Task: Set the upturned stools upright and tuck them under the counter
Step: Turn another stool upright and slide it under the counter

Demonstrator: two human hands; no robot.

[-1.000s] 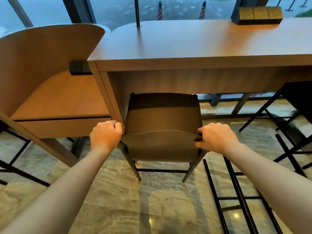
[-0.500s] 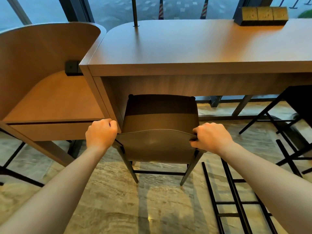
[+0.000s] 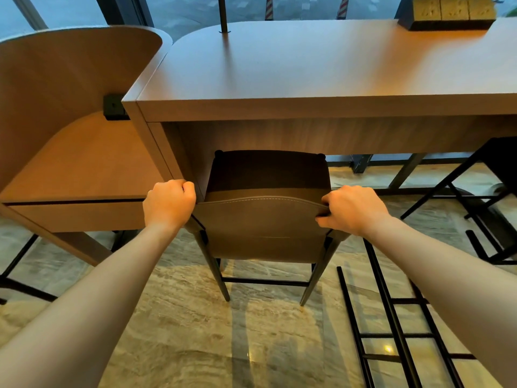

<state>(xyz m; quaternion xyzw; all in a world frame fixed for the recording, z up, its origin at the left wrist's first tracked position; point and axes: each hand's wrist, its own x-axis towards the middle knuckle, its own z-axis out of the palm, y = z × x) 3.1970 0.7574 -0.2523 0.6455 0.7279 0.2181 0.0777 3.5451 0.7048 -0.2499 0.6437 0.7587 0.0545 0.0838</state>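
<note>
**Both hands on the stool at the counter**

I have the stool (image 3: 265,217) upright in the middle of the frame, its four legs on the floor (image 3: 173,331). My left hand (image 3: 169,204) is clenched around the left end of its low backrest, knuckles up, just beside the counter's (image 3: 307,68) side panel. My right hand (image 3: 354,210) is closed over the right end of the same backrest, fingers curled over the stitched top edge. Both arms reach in from the bottom corners of the frame.

The seat's far half lies in shadow beneath the counter's front edge; the near half and the backrest stick out toward me. The two back legs and the crossbar between them are plain to see below my hands.

To the left, a curved booth (image 3: 64,113) touches the counter's end, with a black socket (image 3: 113,107) on its inner wall. At the upper right, a dark box (image 3: 447,12) holding three yellowish blocks sits on the countertop. A thin black pole (image 3: 223,12) rises from the countertop at top centre.

At the lower right, a black frame (image 3: 391,317) of bars lies flat on the floor. Further right another dark stool (image 3: 489,175) stands partly under the counter, cut off by the frame edge.
</note>
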